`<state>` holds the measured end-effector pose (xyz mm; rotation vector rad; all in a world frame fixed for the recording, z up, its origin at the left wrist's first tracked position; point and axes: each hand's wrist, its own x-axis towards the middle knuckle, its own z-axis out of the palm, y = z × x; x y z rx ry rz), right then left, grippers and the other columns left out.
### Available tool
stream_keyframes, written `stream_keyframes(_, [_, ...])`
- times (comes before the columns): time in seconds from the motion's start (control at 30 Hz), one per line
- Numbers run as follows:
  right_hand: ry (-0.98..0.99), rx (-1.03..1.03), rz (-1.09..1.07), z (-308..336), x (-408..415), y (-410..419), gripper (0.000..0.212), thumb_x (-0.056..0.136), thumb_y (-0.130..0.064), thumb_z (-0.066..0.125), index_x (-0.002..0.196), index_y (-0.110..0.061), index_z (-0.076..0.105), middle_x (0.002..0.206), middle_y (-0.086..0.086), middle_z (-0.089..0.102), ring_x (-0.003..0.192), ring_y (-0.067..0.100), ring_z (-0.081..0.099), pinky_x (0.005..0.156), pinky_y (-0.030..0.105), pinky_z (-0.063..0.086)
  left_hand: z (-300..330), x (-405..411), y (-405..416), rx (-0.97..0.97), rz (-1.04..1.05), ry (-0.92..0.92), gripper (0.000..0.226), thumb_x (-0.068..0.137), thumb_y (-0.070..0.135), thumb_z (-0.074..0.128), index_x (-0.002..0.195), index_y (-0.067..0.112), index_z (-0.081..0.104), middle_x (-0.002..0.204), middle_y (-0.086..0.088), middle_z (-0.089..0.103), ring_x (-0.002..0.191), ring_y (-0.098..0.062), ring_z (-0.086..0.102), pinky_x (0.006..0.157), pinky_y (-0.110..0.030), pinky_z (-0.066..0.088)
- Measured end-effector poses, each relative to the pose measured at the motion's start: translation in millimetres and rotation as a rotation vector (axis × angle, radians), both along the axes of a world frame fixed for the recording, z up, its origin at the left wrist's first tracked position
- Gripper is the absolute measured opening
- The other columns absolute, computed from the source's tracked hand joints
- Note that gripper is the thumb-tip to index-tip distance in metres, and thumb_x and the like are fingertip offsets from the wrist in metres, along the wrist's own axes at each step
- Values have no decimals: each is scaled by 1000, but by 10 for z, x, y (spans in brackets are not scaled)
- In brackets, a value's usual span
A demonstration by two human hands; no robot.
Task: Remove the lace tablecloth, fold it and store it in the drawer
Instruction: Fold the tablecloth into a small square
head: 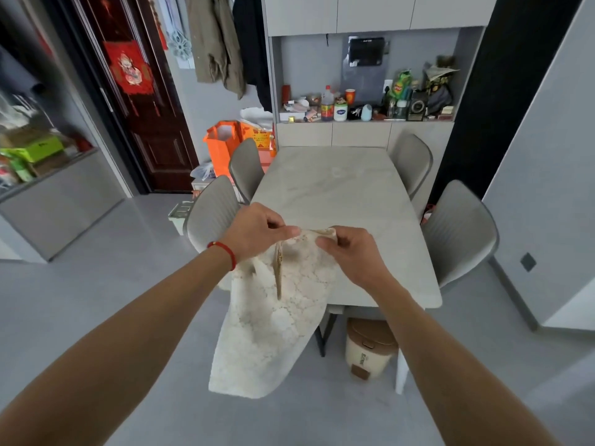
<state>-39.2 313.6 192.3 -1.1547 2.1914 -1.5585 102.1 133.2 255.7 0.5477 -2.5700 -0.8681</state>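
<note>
The cream lace tablecloth (277, 320) hangs in the air, doubled over, in front of the near end of the marble table (338, 185). My left hand (257, 230), with a red cord at the wrist, pinches its top edge on the left. My right hand (351, 249) pinches the same top edge on the right, close beside the left hand. The cloth's lower end hangs free above the grey floor. The table top is bare. No drawer can be picked out with certainty.
Grey chairs stand on both sides of the table, two on the left (212, 214) and two on the right (460, 230). A beige bin (367, 346) sits under the table's near end. A cluttered cabinet shelf (363, 107) is behind the table, orange bags (225, 143) by the door.
</note>
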Motion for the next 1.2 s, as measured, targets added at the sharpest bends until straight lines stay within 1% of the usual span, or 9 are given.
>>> stream_keyframes(0.1, [-33,-45,-111,44,-108,-8,49,97,-35,70,63,-9,45,53,-9,38,50,8,33,51,29,31,80,133,-236,-4,179,85,55,81,70,70,70,16,77,51,3,55,41,-5,43,45,-16,35])
stream_keyframes(0.23, [-164,-138,-190,199,-391,181,47,98,-34,69,83,9,60,69,22,57,66,18,51,58,44,45,334,453,-720,402,351,263,64,70,81,67,67,18,74,66,5,65,62,-11,58,67,-30,48])
stream_keyframes(0.37, [-72,-155,-199,527,-512,157,53,95,-43,67,91,10,63,74,11,57,68,19,51,64,38,47,378,543,-824,671,142,317,42,82,62,69,82,20,69,72,8,69,64,-7,66,70,-27,50])
stream_keyframes(0.53, [9,-172,-230,870,-672,223,53,91,-52,69,94,1,71,79,24,69,68,18,54,59,44,51,376,571,-875,451,18,222,33,80,23,88,109,25,71,109,0,67,93,-9,70,87,-26,59])
stream_keyframes(0.77, [79,-194,-166,1130,-745,374,21,96,-36,74,78,-44,81,78,-18,80,69,-2,75,64,18,62,450,437,-866,486,121,389,39,67,10,92,101,-2,76,97,-13,79,84,-19,76,82,-33,64])
stream_keyframes(0.9, [86,-249,-214,1334,-862,306,34,93,-37,77,95,-3,80,102,21,78,81,19,74,83,55,62,655,305,-909,645,94,474,47,58,11,96,100,3,76,92,-5,81,85,-20,79,75,-34,65])
stream_keyframes(1.0, [-118,-306,-93,1465,-993,254,42,85,-46,81,115,-17,77,110,4,81,96,18,79,82,49,66,757,156,-973,709,84,641,41,71,18,94,107,21,75,103,1,80,95,-17,78,79,-35,65])
stream_keyframes(1.07, [-216,-85,-29,1238,-965,320,47,78,-46,87,117,-23,74,112,-4,81,100,17,79,86,48,65,446,131,-893,744,139,504,48,74,34,92,115,20,73,111,-1,80,102,-22,77,88,-42,63])
stream_keyframes(1.2, [-203,128,-177,405,-912,453,26,89,-16,82,103,5,76,109,21,78,103,40,75,93,62,58,-510,214,-596,765,249,196,40,82,10,85,119,5,71,118,-14,76,97,-26,73,88,-41,60])
